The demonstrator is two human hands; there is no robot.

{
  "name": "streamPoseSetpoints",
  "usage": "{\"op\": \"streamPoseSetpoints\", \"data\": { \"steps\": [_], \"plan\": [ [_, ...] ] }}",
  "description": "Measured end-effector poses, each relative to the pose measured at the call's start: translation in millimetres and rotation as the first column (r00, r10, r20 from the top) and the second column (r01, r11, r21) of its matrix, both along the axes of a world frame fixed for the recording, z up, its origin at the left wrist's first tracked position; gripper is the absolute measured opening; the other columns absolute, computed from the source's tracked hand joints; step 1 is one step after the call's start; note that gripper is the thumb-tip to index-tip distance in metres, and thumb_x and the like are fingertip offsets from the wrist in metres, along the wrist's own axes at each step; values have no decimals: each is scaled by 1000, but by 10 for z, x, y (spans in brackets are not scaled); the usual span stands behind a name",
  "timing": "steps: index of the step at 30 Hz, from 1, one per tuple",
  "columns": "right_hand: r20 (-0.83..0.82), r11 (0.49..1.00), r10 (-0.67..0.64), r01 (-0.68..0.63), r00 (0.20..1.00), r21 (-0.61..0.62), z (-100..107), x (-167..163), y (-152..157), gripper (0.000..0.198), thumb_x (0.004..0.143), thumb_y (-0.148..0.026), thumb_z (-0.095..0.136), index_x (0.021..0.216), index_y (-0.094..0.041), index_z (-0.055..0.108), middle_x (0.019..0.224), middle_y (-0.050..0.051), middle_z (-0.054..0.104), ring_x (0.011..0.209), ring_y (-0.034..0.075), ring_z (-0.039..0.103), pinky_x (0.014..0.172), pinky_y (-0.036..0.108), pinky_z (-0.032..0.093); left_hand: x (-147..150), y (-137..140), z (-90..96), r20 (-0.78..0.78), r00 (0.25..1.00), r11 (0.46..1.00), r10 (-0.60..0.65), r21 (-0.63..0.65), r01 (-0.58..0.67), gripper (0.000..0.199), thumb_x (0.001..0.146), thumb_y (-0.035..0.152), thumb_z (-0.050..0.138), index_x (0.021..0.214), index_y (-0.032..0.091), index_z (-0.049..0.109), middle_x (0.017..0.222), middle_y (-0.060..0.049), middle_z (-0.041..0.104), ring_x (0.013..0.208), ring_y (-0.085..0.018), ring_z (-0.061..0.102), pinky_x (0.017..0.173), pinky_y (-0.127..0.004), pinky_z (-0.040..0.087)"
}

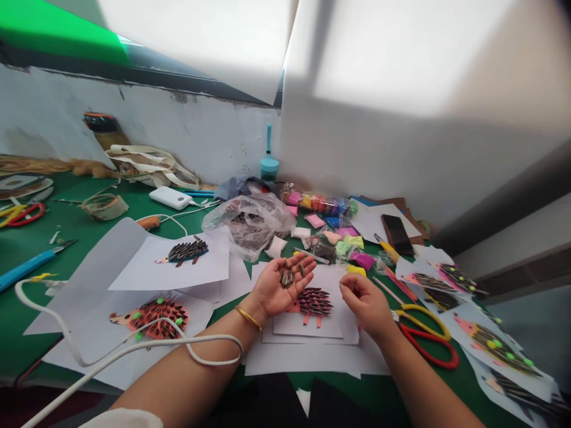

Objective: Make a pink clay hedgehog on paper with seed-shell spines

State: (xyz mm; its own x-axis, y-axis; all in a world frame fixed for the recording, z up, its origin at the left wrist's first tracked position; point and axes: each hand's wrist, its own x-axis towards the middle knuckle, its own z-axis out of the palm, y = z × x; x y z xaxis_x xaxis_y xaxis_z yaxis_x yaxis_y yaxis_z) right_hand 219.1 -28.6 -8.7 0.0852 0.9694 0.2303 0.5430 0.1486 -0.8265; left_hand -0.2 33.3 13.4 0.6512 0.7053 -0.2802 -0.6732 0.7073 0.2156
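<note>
My left hand (281, 286) lies palm up, cupped a little, with several striped sunflower seeds (288, 278) resting on the palm and fingers. Partly beneath it is a pink hedgehog picture (314, 302) on white paper, its back covered with sunflower seeds; the hand hides its head end. To the right of that picture, my right hand (363, 300) is raised with thumb and fingertips pinched together. Whatever it may hold is too small to make out. Behind the hands, a clear plastic bag (250, 223) of sunflower seeds lies on the green table (187, 220).
Scissors with yellow and red handles (428, 336) lie beside my right forearm. Finished hedgehog pictures (499, 345) are stacked at right; others (163, 318) lie at left under a white cable (178, 342). Colored clay packets (348, 241), a phone (396, 233) and a blue cutter (33, 266) are around.
</note>
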Motion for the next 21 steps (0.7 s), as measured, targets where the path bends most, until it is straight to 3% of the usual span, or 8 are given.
{"op": "streamPoseSetpoints", "data": {
  "steps": [4,8,13,21],
  "plan": [
    [-45,997,30,-33,999,-66,-214,79,-175,18,82,-35,58,91,-20,59,83,5,63,72,18,60,66,29,49,1,23,-26,-3,1000,1000,5,-1,-5,39,82,15,42,119,7,54,122,-18,59,120,-26,53,96,-38,46],
    [-70,994,53,-59,996,-96,-246,51,-289,23,85,-35,53,102,-20,59,90,7,67,81,20,64,74,32,52,0,41,-43,-21,1000,1000,19,-9,-19,39,83,16,42,119,7,54,123,-18,59,120,-26,53,96,-38,47],
    [159,999,47,-43,986,-30,-173,-9,-341,18,85,-34,52,84,-22,65,85,5,68,76,20,62,67,30,50,-2,51,-51,-31,999,1000,16,-12,-16,40,84,16,41,121,8,54,123,-17,60,117,-24,55,95,-37,48],
    [232,998,62,-64,971,1,-153,-48,-369,10,85,-23,51,83,-23,61,82,4,63,77,19,58,71,32,47,1,49,-49,-25,1000,1000,14,1,-14,39,85,16,40,120,8,55,121,-17,61,115,-24,57,96,-37,47]
  ]
}}
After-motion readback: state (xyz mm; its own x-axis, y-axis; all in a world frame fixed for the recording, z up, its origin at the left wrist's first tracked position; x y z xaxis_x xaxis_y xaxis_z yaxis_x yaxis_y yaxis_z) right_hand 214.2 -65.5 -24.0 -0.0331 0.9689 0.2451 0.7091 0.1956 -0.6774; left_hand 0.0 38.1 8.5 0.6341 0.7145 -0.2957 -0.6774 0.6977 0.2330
